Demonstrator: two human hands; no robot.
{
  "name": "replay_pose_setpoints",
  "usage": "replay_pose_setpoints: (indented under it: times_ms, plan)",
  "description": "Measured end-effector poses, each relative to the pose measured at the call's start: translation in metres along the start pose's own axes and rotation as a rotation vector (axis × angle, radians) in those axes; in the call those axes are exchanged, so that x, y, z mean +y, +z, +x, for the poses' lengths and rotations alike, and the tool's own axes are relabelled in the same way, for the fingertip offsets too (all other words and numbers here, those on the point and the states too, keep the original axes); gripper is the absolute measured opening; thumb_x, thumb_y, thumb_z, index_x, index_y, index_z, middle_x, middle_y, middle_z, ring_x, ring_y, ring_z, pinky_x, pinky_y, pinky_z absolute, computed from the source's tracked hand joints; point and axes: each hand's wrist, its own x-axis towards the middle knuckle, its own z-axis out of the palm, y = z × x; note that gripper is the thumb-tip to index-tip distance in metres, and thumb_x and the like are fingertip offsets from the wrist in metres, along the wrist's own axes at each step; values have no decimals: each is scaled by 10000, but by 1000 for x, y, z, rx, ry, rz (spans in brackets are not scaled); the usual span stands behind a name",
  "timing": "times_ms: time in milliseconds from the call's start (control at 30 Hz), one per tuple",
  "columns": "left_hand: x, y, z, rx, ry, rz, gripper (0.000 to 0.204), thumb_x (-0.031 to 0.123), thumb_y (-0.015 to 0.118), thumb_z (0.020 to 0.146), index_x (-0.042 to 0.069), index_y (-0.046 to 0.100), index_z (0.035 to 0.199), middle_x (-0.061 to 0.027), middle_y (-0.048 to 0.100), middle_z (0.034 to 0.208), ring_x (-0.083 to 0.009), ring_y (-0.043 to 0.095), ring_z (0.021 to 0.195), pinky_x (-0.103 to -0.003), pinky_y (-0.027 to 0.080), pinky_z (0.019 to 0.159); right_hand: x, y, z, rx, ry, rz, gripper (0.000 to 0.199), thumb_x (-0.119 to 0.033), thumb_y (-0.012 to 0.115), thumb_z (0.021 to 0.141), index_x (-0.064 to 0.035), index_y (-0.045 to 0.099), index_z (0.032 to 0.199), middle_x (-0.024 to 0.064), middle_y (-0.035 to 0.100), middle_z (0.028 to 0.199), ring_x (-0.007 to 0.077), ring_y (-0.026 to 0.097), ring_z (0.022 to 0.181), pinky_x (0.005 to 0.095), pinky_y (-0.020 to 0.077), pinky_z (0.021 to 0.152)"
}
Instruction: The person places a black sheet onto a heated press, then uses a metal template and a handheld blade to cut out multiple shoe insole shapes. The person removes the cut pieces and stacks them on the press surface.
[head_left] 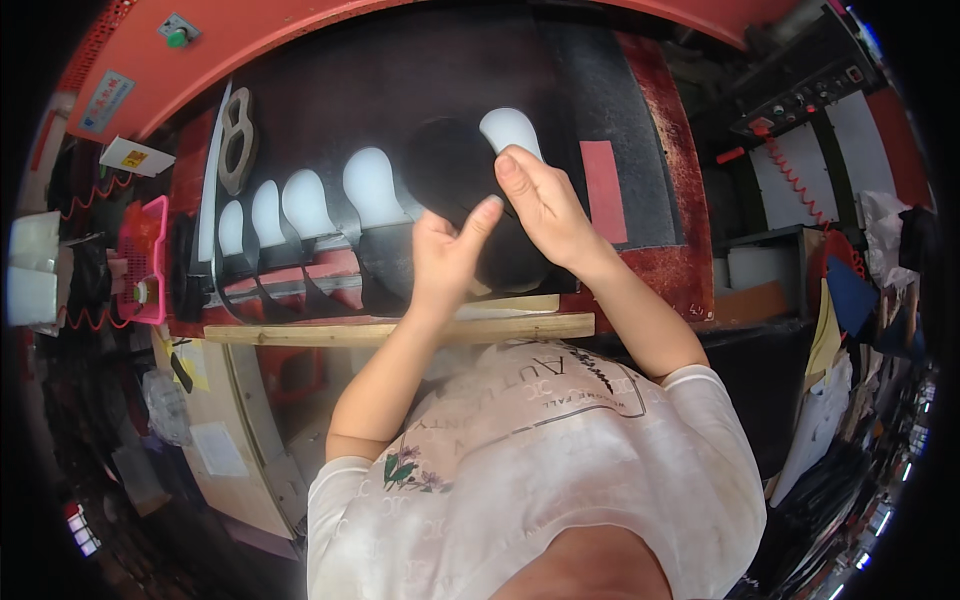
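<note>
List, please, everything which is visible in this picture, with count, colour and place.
Flat work surface: one, black, centre.
Rounded sole-like shapes: five, white, four left, one upper centre.
Figure-eight frame: one, grey, upper left.
Flat rectangular strip: one, pink, right.
Long front wooden bar: one, light brown, near edge.
Plastic basket: one, pink, far left.
Round button: one, green, top left.
Control panel: one, black, top right.
Edge clutter: uncounted, mixed, too blurred.
Printed shirt: one, white, bottom.
Left grip: one, bare, centre.
Right grip: one, bare, right of centre.
</note>
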Motion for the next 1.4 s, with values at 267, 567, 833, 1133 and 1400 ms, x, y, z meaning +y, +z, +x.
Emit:
replay_pose_setpoints:
  times_ms: [267,567,833,1133,1400]
  plan:
    - [6,-4,5,-72,-115,-82,245,217,642,947,24,615,1095,-30,656,992,-111,613,880,-260,502,785,-13,-5,-14,-145,141,215,413,-376,444,1031,-41,523,803,49,479,603,143,445,536,298,369,516]
    - [10,-18,-14,-432,-462,-527,357,425,553,968,97,487,842,7,451,631,-101,394,499,-230,337,432,-19,-27,-17,-346,204,345,385,-300,598,963,-39,534,688,-9,433,567,74,392,513,265,329,482]
    - [12,-46,-40,-530,-467,-635,344,306,645,885,53,498,705,-61,468,488,-206,471,416,-303,416,410,3,-46,-36,-252,-114,-121,309,-232,677,888,-43,553,676,94,528,567,217,521,476,348,380,460]
    - [16,-43,-39,-841,-219,-739,519,161,700,788,-94,490,1188,-97,544,607,-208,525,490,-330,440,471,37,-44,-59,-246,240,156,359,-196,625,938,-29,513,641,1,495,523,35,492,503,244,358,447]
    - [10,-6,-16,-164,-334,-208,470,475,438,1006,38,534,864,-83,584,758,-154,547,642,-290,474,623,33,-31,-39,66,168,84,283,-266,572,980,-24,576,834,2,568,718,35,521,671,201,420,597]
